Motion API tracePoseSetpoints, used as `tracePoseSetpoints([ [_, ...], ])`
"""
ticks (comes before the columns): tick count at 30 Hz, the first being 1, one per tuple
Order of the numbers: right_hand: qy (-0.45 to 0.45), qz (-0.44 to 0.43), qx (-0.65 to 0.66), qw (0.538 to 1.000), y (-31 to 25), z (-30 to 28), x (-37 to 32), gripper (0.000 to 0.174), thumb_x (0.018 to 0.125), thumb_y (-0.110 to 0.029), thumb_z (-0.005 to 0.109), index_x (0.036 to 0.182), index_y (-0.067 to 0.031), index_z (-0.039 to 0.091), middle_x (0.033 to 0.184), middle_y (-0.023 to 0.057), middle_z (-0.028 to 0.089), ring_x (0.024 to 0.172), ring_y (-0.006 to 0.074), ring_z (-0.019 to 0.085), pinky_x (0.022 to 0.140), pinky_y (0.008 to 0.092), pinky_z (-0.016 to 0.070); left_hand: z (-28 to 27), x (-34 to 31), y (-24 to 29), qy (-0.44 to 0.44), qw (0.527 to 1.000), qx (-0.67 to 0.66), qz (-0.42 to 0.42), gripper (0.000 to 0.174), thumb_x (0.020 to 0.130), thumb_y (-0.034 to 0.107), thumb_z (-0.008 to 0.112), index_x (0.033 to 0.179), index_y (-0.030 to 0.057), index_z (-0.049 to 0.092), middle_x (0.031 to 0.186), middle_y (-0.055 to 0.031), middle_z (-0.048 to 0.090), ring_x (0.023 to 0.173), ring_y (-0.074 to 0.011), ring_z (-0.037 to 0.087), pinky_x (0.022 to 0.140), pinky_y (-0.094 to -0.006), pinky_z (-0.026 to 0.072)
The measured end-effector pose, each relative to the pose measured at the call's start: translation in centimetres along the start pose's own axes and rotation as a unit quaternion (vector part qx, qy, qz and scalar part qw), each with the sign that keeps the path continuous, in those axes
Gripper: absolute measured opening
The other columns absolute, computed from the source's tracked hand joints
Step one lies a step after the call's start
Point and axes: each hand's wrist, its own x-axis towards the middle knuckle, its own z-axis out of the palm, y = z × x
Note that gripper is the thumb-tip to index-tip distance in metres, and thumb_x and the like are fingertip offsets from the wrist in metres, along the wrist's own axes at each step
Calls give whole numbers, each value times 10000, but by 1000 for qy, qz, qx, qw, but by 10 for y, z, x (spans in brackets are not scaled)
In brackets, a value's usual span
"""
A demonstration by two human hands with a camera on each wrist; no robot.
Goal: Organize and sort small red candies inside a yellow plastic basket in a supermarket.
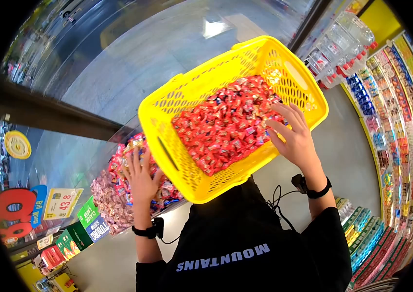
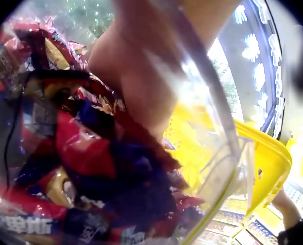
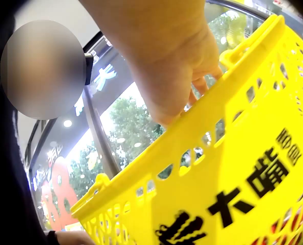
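Note:
A yellow plastic basket (image 1: pixel 233 192) holds a heap of small red-wrapped candies (image 1: pixel 230 124). Over the basket's right-hand rim reaches my right hand (image 1: pixel 291 138), its fingers loosely extended above the candies. In the right wrist view, the fingers dip behind the basket's rim and are partly hidden. My left hand (image 1: pixel 140 177) is at a clear bin of mixed wrapped candies (image 1: pixel 119 155), left of the basket, with its fingers spread over them. The left wrist view shows the hand (image 2: pixel 141 87) inside the bin's clear wall (image 2: pixel 225 122), among red and blue wrappers (image 2: pixel 85 148).
Pink-wrapped candies (image 1: pixel 111 202) lie beside the mixed ones. A price sign (image 1: pixel 63 203) and drink cartons (image 1: pixel 89 219) stand at the left. Shelves of packaged goods (image 1: pixel 396 121) curve along the right, with large clear bottles (image 1: pixel 337 48) near the glass. A cable (image 1: pixel 277 199) hangs by the right arm.

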Motion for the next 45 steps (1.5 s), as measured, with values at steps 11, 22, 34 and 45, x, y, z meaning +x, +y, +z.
tracePoseSetpoints([
  [11,58,-29,62,996,129,-36,-5,255,834,-108,826,1082,-81,772,1351,120,681,1290,348,639,1137,540,485,-161,28,139,211,975,56,33,638,974,129,706,1580,94,509,1713,-222,364,1588,-477,308,1273,-579,281],
  [22,107,19,141,984,146,-24,-2,339,782,-4,801,1113,-75,783,1437,211,602,1347,445,585,1118,538,500,-109,191,368,-20,927,-120,354,552,931,315,775,1421,85,665,1639,-212,474,1541,-451,392,1259,-528,338],
  [34,105,38,117,987,143,-21,-1,360,761,6,805,1113,-71,795,1443,231,600,1323,446,611,1098,515,516,75,207,418,-76,966,-44,245,488,868,415,809,1241,101,782,1658,-216,393,1614,-463,176,1240,-788,74],
  [45,99,63,116,986,142,-22,1,331,775,-13,814,1101,-68,799,1422,199,628,1309,421,623,1086,496,526,66,222,394,-88,930,109,339,216,935,186,697,1086,137,844,1546,-189,560,1570,-398,354,1269,-731,161],
])
